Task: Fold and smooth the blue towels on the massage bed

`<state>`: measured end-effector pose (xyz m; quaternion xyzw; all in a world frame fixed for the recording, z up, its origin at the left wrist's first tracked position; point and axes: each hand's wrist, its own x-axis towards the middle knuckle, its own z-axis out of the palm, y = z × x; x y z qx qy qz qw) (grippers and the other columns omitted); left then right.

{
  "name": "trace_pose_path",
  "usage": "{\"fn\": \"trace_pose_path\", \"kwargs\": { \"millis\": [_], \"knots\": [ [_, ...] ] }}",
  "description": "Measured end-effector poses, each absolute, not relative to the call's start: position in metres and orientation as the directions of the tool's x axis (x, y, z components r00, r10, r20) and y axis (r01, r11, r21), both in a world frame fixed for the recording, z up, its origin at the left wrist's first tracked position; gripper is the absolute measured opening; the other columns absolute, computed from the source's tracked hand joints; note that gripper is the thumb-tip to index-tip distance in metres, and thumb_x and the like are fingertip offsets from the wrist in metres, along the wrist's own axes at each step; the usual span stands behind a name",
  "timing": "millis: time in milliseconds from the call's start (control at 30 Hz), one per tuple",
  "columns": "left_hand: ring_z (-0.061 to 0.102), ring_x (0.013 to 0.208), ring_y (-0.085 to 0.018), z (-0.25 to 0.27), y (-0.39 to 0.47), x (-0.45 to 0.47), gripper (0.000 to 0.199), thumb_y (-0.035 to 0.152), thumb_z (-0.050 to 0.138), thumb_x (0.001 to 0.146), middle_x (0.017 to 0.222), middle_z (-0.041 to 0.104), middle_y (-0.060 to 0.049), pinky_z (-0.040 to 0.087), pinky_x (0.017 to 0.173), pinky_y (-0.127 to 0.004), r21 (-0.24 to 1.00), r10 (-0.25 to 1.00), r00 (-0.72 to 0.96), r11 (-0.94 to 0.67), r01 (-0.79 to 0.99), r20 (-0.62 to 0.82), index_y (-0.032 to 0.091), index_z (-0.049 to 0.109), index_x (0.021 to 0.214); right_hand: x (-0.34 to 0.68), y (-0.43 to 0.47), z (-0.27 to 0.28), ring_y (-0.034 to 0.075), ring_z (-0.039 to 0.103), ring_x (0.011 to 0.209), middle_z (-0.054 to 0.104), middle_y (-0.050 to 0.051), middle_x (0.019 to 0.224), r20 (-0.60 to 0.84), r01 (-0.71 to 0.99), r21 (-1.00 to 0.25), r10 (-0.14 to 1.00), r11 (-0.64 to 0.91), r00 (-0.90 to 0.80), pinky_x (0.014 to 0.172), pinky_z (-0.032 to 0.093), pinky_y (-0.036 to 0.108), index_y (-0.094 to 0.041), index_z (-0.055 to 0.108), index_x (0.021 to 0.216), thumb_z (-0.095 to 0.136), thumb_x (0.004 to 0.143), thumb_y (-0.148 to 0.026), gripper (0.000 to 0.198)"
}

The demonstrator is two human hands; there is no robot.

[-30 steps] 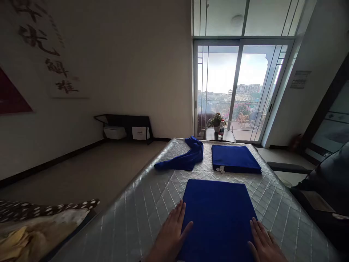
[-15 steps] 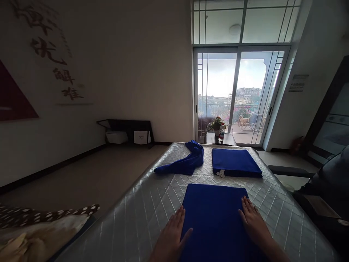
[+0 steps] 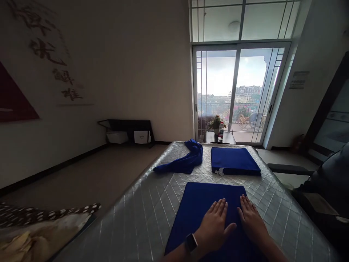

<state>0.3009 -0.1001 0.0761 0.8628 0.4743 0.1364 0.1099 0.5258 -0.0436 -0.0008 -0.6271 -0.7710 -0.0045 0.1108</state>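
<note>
A flat, folded blue cloth (image 3: pixel 188 211) lies right before me on a silver quilted cover (image 3: pixel 131 222). My left hand (image 3: pixel 214 223), with a watch (image 3: pixel 191 242) at its wrist, rests flat on the middle of this cloth, fingers stretched forward. Along the cloth's right edge lies my right hand (image 3: pixel 251 216), palm down with straight fingers. Farther off sits a stack of folded blue cloth (image 3: pixel 234 160) with white tags at its near edge. Left of that stack is a crumpled blue cloth (image 3: pixel 188 160).
Beyond the far edge a small table (image 3: pixel 212 138) bears a potted plant (image 3: pixel 216 124) and a bottle (image 3: pixel 220 131). A polka-dot fabric (image 3: pixel 51 214) is at lower left. Dark seating (image 3: pixel 329 182) stands on the right. Sliding glass doors (image 3: pixel 234 91) close the back.
My left hand has moved right, from the folded cloth's left edge to its middle. My right hand has stayed at the right edge.
</note>
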Motion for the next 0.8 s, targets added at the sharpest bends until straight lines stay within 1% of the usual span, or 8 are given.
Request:
{"fn": "trace_pose_path", "kwargs": {
  "millis": [67,133,300,433,500,567,633,800],
  "knots": [
    [0.019,0.16,-0.024,0.068,-0.087,0.324,0.076,0.064,0.02,0.108,0.172,0.025,-0.011,0.023,0.132,-0.043,0.35,0.833,0.529,-0.549,0.759,0.16,0.013,0.028,0.165,0.527,-0.044,0.0,0.025,0.02,0.159,0.027,0.015,0.17,0.174,0.968,-0.117,0.965,0.22,-0.198,0.129,0.025,0.048,-0.002,0.032,0.161,0.02,0.104,-0.035,0.067],
    [0.018,0.161,-0.024,0.058,-0.077,0.334,0.077,0.063,0.018,0.108,0.172,0.026,-0.012,0.022,0.132,-0.043,0.367,0.849,0.502,-0.525,0.768,0.165,0.012,0.028,0.165,0.528,-0.044,0.0,0.026,0.021,0.159,0.029,0.016,0.169,0.173,0.966,-0.111,0.962,0.232,-0.211,0.13,0.024,0.048,-0.002,0.034,0.16,0.021,0.104,-0.035,0.067],
    [0.018,0.161,-0.026,0.04,-0.061,0.302,0.08,0.065,0.016,0.107,0.172,0.024,-0.013,0.022,0.132,-0.048,0.323,0.912,0.391,-0.41,0.853,0.124,0.012,0.026,0.165,0.525,-0.044,0.002,0.025,0.02,0.159,0.029,0.015,0.17,0.156,0.97,-0.116,0.969,0.212,-0.193,0.13,0.023,0.048,-0.003,0.033,0.161,0.02,0.104,-0.038,0.068],
    [0.019,0.16,-0.03,0.041,-0.05,0.242,0.086,0.069,0.014,0.105,0.172,0.024,-0.015,0.024,0.131,-0.051,0.256,0.973,0.213,-0.228,0.939,0.086,0.009,0.027,0.164,0.525,-0.044,0.0,0.025,0.021,0.159,0.028,0.014,0.17,0.183,0.967,-0.152,0.967,0.205,-0.176,0.13,0.024,0.048,-0.004,0.034,0.161,0.019,0.104,-0.038,0.068],
    [0.02,0.16,-0.031,0.041,-0.046,0.215,0.089,0.07,0.013,0.104,0.171,0.024,-0.018,0.024,0.131,-0.051,0.222,0.992,0.104,-0.118,0.968,0.077,0.005,0.029,0.163,0.526,-0.044,-0.002,0.026,0.022,0.159,0.029,0.015,0.17,0.203,0.96,-0.17,0.961,0.223,-0.187,0.129,0.025,0.05,-0.005,0.036,0.161,0.02,0.104,-0.037,0.067],
    [0.02,0.16,-0.031,0.04,-0.043,0.198,0.09,0.069,0.012,0.105,0.171,0.023,-0.02,0.024,0.131,-0.049,0.201,0.996,0.031,-0.047,0.978,0.081,0.001,0.029,0.162,0.527,-0.043,-0.003,0.027,0.022,0.159,0.03,0.015,0.169,0.208,0.956,-0.176,0.958,0.235,-0.197,0.129,0.026,0.052,-0.006,0.038,0.16,0.022,0.104,-0.037,0.066],
    [0.021,0.16,-0.03,0.039,-0.042,0.189,0.091,0.069,0.012,0.105,0.171,0.023,-0.021,0.024,0.13,-0.048,0.197,0.996,0.002,-0.02,0.98,0.09,0.0,0.028,0.162,0.527,-0.043,-0.002,0.027,0.022,0.159,0.03,0.016,0.169,0.2,0.957,-0.171,0.959,0.235,-0.2,0.129,0.026,0.052,-0.005,0.038,0.16,0.022,0.104,-0.036,0.066],
    [0.021,0.16,-0.031,0.037,-0.044,0.19,0.093,0.07,0.012,0.104,0.171,0.022,-0.022,0.024,0.13,-0.048,0.21,0.995,0.013,-0.034,0.977,0.1,-0.002,0.026,0.162,0.525,-0.046,0.004,0.025,0.018,0.16,0.025,0.015,0.171,0.16,0.965,-0.148,0.968,0.217,-0.193,0.13,0.023,0.048,-0.004,0.033,0.161,0.021,0.104,-0.038,0.068]
  ]
}}
